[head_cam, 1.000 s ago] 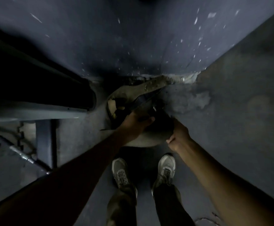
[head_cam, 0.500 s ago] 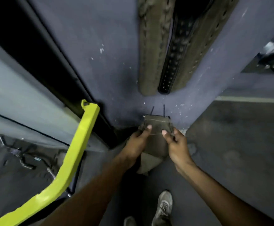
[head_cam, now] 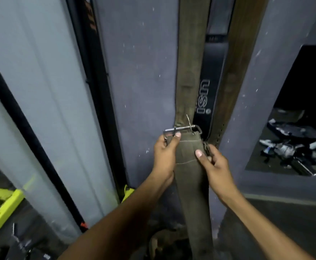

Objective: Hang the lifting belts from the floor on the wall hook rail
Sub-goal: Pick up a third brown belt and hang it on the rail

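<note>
Fingers point(head_cam: 178, 135) of the left hand point(head_cam: 163, 156) curled round the left edge of an olive-brown woven lifting belt point(head_cam: 191, 177), thumb pressed flat on its front face just under the silver metal buckle point(head_cam: 181, 129). Right hand point(head_cam: 216, 166) grips the opposite edge, thumb across the webbing, remaining fingers wrapped behind, touching the buckle's right side. Both hands clenched on the same belt, at its upper end.

Belt held upright in front of the blue-grey painted wall point(head_cam: 142, 81); its strap runs straight down between the forearms and off the lower edge of the view (the bottom end is out of sight). Buckle frame sits at the top, one prong sticking up.

Already on the wall directly above: a hanging tan leather belt point(head_cam: 190, 62), a hanging black belt with white lettering point(head_cam: 208, 87) beside it, and a hanging brown perforated belt point(head_cam: 236, 72) at the right. The hook rail carrying them lies beyond the upper edge.

Left of the wall, a pale grey panel point(head_cam: 40, 91) with a black vertical strip point(head_cam: 95, 72). Yellow-green metal frame point(head_cam: 1, 209) at the lower left corner. Right side: a dark recess point(head_cam: 294, 139) with what looks like scattered clutter, too blurred to identify.
</note>
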`<state>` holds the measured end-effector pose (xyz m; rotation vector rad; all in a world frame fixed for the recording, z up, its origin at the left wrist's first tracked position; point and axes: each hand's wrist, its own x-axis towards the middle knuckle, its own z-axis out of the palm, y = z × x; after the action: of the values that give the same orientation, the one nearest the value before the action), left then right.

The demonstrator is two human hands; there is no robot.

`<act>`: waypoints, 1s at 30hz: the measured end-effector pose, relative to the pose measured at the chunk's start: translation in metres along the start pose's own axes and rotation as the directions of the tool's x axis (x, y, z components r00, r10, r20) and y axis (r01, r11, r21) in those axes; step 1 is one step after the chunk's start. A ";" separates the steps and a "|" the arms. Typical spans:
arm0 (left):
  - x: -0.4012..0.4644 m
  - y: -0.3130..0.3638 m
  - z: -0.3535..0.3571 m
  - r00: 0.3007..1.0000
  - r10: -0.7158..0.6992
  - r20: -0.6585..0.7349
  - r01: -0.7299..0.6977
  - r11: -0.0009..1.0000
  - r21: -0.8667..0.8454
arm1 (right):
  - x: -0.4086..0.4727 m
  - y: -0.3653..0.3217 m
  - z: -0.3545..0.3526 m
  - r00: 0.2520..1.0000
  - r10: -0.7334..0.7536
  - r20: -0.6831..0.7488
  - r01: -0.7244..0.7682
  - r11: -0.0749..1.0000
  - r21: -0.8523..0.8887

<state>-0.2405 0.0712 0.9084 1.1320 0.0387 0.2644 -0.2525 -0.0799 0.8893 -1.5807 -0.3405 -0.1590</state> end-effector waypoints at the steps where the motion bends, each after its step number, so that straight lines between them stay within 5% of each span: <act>1: 0.001 0.017 0.011 0.998 0.039 0.052 -0.039 0.999 0.002 | 0.008 -0.022 -0.002 0.999 -0.034 -0.012 0.034 0.999 -0.010; 6: 0.002 0.081 0.046 0.960 0.127 0.251 -0.174 0.969 0.175 | 0.044 -0.090 -0.015 0.982 -0.164 -0.098 0.162 0.986 -0.029; 13: 0.000 0.150 0.057 0.918 0.016 0.396 -0.187 0.898 0.399 | 0.057 -0.120 -0.025 0.961 -0.235 -0.148 0.239 0.971 0.007; 25: -0.010 0.187 0.059 0.849 0.134 0.512 -0.344 0.875 0.341 | 0.060 -0.166 0.002 0.896 -0.360 -0.261 0.377 0.926 0.015; 30: -0.005 0.191 0.054 0.887 0.046 0.460 -0.195 0.940 0.281 | 0.057 -0.171 0.012 0.884 -0.382 -0.270 0.389 0.921 -0.029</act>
<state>-0.2726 0.0980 1.1021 1.5023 -0.4166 0.1028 -0.2533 -0.0605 1.0685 -1.4278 -0.4372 -0.6719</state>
